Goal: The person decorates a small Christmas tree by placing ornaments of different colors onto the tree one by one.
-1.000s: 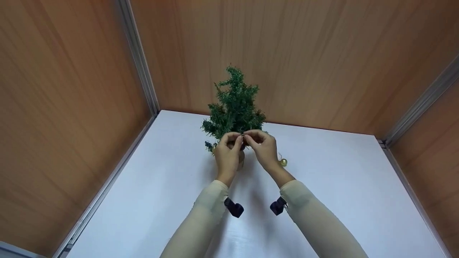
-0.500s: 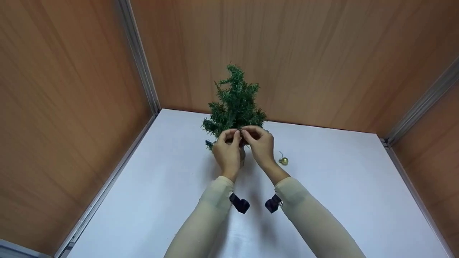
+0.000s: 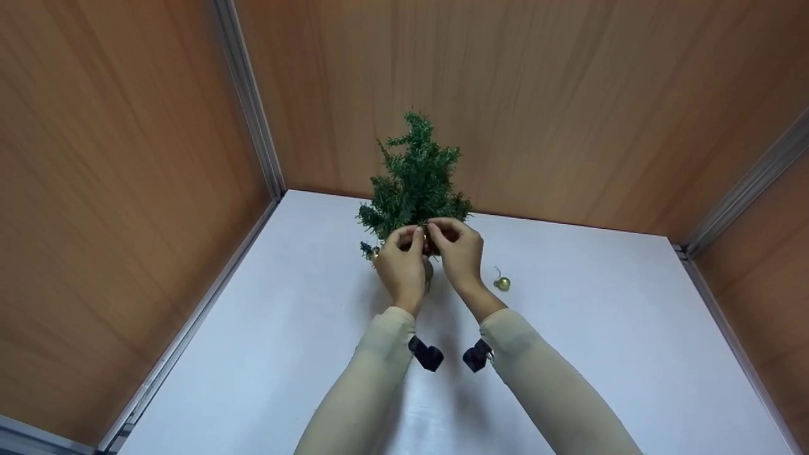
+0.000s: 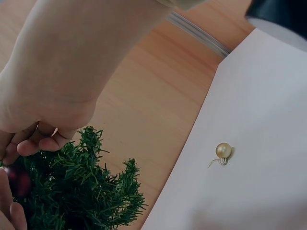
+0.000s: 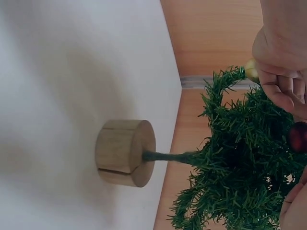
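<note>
A small green artificial Christmas tree (image 3: 414, 180) stands in front of me, on a round wooden base (image 5: 120, 153). At its lower front my left hand (image 3: 401, 272) and right hand (image 3: 460, 256) meet, thumb and index fingertips pinched together on each. Just below their fingertips hangs a shiny dark red bauble (image 5: 300, 138), partly covered by the fingers in the head view. Both hands pinch at the bauble's hanging loop against the branches; the loop itself is too small to make out clearly. Beside the left hand, a gold bauble (image 5: 251, 70) hangs on a branch.
Another gold bauble (image 3: 502, 283) with a thin loop lies on the white table (image 3: 600, 328), right of the tree. Wooden panels (image 3: 537, 107) rise behind and on both sides, joined by metal strips. Dark cameras (image 3: 426, 355) sit on the wrists.
Both hands have shifted slightly up and toward the tree, with the right wrist moving a little left. The gold bauble on the table shows fully beside the right arm.
</note>
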{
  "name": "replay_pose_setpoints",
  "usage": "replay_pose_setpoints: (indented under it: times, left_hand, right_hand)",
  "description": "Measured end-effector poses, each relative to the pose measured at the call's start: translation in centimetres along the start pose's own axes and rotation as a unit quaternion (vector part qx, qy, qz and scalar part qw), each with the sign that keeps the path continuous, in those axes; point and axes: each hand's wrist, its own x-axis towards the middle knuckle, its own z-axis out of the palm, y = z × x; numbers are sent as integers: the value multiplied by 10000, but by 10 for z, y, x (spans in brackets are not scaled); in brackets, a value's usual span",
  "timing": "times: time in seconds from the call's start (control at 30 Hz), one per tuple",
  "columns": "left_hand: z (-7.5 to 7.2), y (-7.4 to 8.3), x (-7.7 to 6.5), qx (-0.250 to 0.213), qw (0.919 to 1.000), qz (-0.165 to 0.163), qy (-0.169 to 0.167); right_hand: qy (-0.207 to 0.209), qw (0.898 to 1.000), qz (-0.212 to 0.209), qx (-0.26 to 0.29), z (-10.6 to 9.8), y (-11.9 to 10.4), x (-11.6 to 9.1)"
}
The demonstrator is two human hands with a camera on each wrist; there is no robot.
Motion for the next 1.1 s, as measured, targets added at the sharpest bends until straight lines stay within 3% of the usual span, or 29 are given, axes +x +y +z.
replay_pose_setpoints:
  times: [0.27, 0.5, 0.63, 0.77, 1.0, 1.1]
  left_hand:
    - [2, 0, 0, -11, 9999, 148, 22]
    - [2, 2, 0, -60, 9997, 197, 93]
    - [2, 4, 1, -103, 9997, 185, 115]
    - [1, 3, 1, -81, 9995, 230, 177]
    - [-1, 2, 0, -145, 9987, 382, 292]
    - [-1, 2, 1, -118, 9989, 353, 276]
  right_hand:
    - [34, 9998, 181, -19, 1, -2, 2]
    - [128, 9997, -98, -170, 1, -37, -9]
    - [211, 9993, -234, -203, 1, -41, -11]
    - [243, 9991, -311, -157, 2, -38, -10]
    - [352, 9984, -408, -176, 9, -3, -1]
    - [405, 9981, -437, -175, 9, 0, 0]
